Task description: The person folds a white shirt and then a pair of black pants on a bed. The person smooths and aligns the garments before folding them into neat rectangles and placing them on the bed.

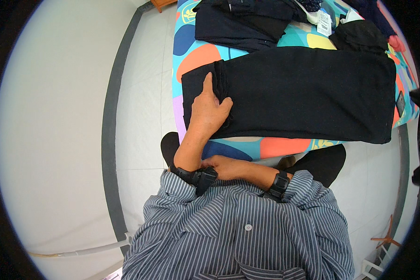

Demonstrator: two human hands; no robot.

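A black garment (308, 94), folded into a long flat rectangle, lies across the bed (199, 57) before me. Bunched layers of its cloth form a ridge near the left end. On that ridge rests my left hand (210, 108), palm down, index finger stretched out and thumb spread to the right; its other fingers are mostly hidden. My right hand (218, 166) is low, close to my body and beside my left wrist. The left wrist and its black strap partly cover the right fingers, so what they touch is unclear.
More dark folded clothes (238, 24) lie at the far side, with a white tag (324, 22) and a crumpled black cloth (360, 36) to their right. A phone-like dark object (400, 104) sits by the bed's right edge. A wall (63, 122) stands to the left.
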